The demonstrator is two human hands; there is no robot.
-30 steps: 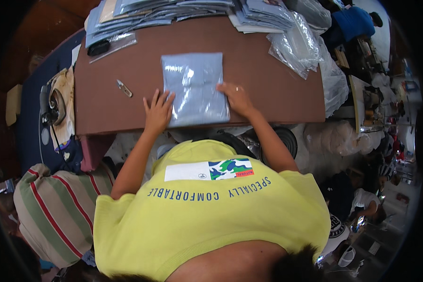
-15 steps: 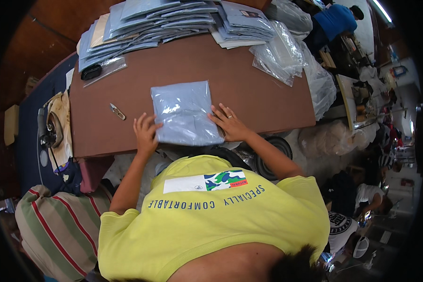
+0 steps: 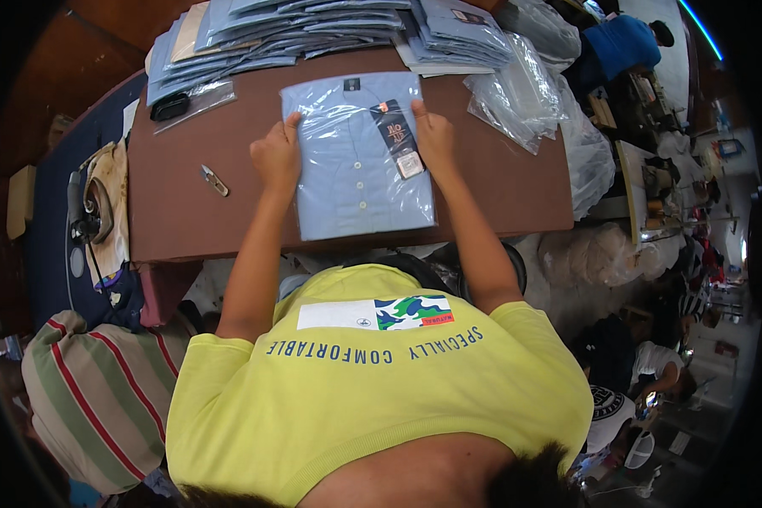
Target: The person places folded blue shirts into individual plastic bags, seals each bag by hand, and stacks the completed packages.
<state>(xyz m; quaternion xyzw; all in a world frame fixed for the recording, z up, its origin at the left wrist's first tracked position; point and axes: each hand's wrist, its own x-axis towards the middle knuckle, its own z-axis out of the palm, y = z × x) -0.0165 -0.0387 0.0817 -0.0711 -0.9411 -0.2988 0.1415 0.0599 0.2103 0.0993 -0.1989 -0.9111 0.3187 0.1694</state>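
A folded light-blue shirt in a clear plastic bag (image 3: 339,182) is held up over the near part of the brown table, its buttoned front and dark hang tag (image 3: 395,135) facing me. My left hand (image 3: 276,157) grips the left edge of the package, thumb on top and fingers curled behind. On the opposite edge, my right hand (image 3: 434,140) holds it the same way, beside the tag. Thread snips (image 3: 215,181) lie on the table to the left of my left hand.
Stacks of bagged blue shirts (image 3: 288,38) cover the table's far side. Loose clear bags (image 3: 521,97) lie at the far right corner of the brown table (image 3: 499,186). A black object (image 3: 170,107) rests far left. An iron (image 3: 97,216) stands on the navy surface at left; co-workers sit at right.
The package has been turned over, from its plain side to the buttoned front with the tag, and raised slightly away from me. Both hands went from resting flat at its sides to gripping its edges.
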